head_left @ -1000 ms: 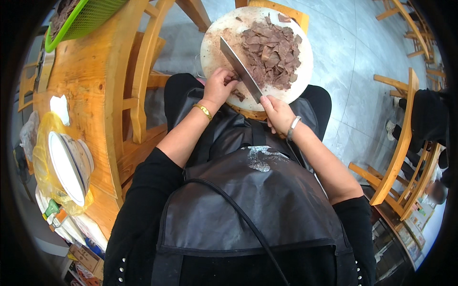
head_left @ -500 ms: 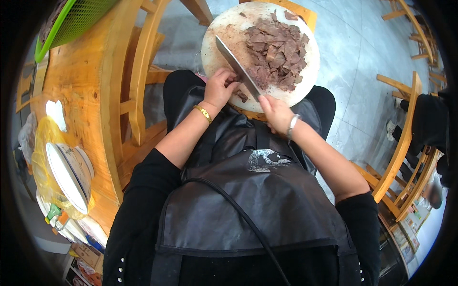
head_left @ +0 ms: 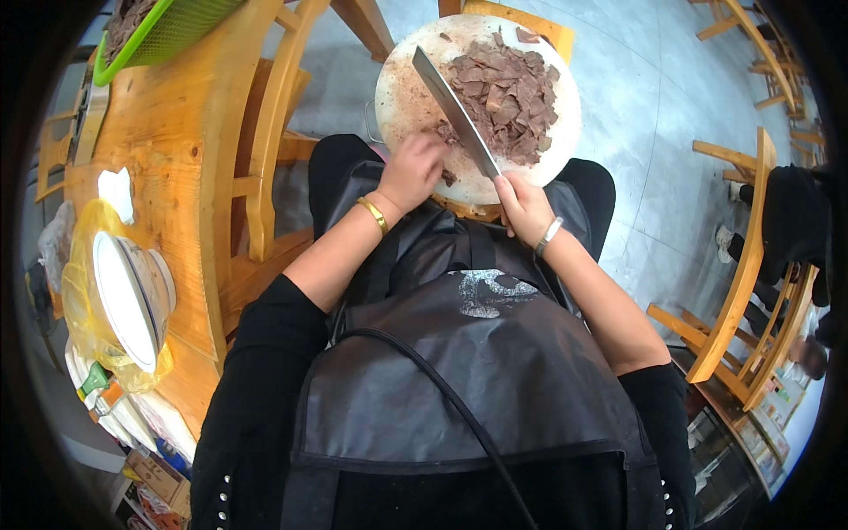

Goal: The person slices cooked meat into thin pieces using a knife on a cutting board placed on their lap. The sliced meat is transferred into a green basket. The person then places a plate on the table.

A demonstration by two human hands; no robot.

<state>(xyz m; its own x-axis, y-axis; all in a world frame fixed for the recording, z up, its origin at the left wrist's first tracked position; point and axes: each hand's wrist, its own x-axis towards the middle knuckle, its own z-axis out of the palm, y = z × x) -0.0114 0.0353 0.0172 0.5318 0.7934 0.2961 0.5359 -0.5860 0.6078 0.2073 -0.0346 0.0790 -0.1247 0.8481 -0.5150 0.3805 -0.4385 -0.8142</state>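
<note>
A round white cutting board (head_left: 405, 99) rests at my knees. My right hand (head_left: 527, 210) grips the handle of a broad-bladed knife (head_left: 458, 113), its blade slanting across the board toward the far left. Right of the blade is a heap of thin brown meat slices (head_left: 508, 95). My left hand (head_left: 415, 170) hovers over the near left of the board, its fingers curled and smeared by motion. Close to those fingertips lie a few small dark meat scraps (head_left: 449, 177). Whether the fingers hold any piece cannot be made out.
On my left a wooden table (head_left: 159, 168) carries a green basket (head_left: 172, 40) with brown meat and a white bowl (head_left: 124, 300) on a yellow plastic bag (head_left: 81, 265). A wooden chair (head_left: 265, 159) stands against it. More chairs (head_left: 746, 265) and a person's dark clothing (head_left: 795, 216) are at right.
My left hand has drawn back from the blade and its fingers have loosened into a blur. The knife has shifted slightly right and its tip now stands nearer the meat heap.
</note>
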